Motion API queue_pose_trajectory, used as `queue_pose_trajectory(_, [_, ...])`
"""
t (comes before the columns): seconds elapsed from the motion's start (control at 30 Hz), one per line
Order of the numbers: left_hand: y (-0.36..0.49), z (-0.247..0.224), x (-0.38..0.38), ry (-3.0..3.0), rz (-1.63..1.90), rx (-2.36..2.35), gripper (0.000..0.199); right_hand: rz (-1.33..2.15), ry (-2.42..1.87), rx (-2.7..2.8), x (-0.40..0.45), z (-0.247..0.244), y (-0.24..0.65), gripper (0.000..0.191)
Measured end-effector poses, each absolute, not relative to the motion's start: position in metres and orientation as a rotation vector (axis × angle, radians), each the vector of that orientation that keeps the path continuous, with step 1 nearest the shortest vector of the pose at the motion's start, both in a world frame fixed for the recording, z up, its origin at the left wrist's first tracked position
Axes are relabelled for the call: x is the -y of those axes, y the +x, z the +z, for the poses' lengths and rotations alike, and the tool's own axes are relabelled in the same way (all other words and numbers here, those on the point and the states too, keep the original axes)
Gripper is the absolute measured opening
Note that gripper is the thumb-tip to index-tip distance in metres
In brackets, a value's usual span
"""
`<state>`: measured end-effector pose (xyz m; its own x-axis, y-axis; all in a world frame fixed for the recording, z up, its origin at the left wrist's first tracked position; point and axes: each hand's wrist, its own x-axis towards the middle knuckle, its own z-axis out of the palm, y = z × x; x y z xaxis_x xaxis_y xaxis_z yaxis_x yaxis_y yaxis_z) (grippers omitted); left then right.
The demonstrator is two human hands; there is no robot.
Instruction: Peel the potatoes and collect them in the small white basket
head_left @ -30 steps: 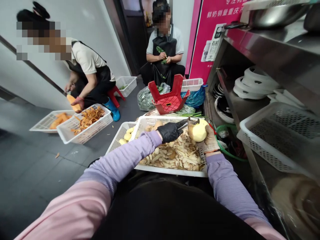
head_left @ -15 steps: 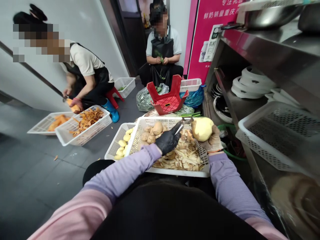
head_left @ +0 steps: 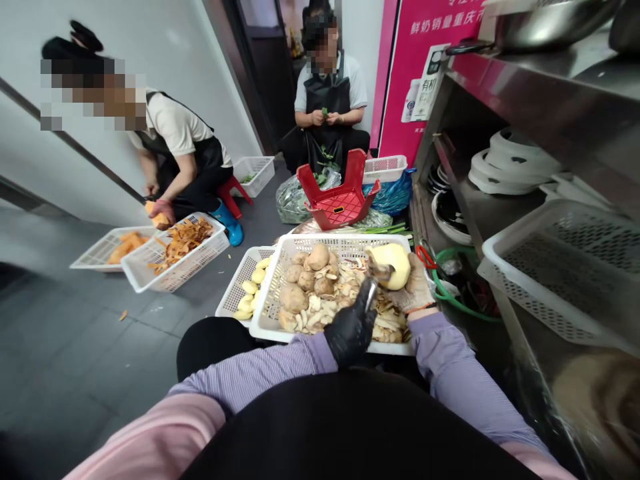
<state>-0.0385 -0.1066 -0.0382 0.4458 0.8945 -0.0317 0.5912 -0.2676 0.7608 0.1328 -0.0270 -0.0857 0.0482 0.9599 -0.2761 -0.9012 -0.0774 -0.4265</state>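
My left hand (head_left: 351, 331), in a black glove, is closed around the handle of a peeler (head_left: 371, 293). The peeler's head lies against a large, mostly peeled potato (head_left: 395, 261). My right hand (head_left: 417, 288), in a pale, soiled work glove, grips that potato from the right side. Both hands are over a white perforated basket (head_left: 265, 320) at my lap. Unpeeled potatoes (head_left: 293, 298) are heaped on its left side, and potato peelings (head_left: 315, 317) cover much of the rest. Beside it on the left, a second white basket (head_left: 231, 293) holds peeled potatoes (head_left: 249, 287).
A co-worker (head_left: 180, 133) at left bends over a basket of orange peelings (head_left: 185, 241); another person (head_left: 327, 93) sits ahead with greens. An upturned red stool (head_left: 340, 200) stands beyond my basket. A metal shelf (head_left: 505, 220) and a green basket (head_left: 443, 293) are on my right.
My left hand has drawn the peeler down and toward me, now across the potato's face. My right hand has shifted slightly left with the potato. More unpeeled potatoes show.
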Motion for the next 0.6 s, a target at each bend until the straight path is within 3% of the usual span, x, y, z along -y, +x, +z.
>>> queue_pose_trajectory(0.3, [-0.016,-0.022,0.051,1.927,0.553,-1.357,0.057,1.42,-0.594,0.059,0.016,-0.078,0.136,0.037])
queue_pose_trajectory(0.6, [-0.017,-0.05,0.106,1.979,0.294,-1.326,0.057,1.336,-0.804,-0.141,0.01,-0.085,0.137,0.036])
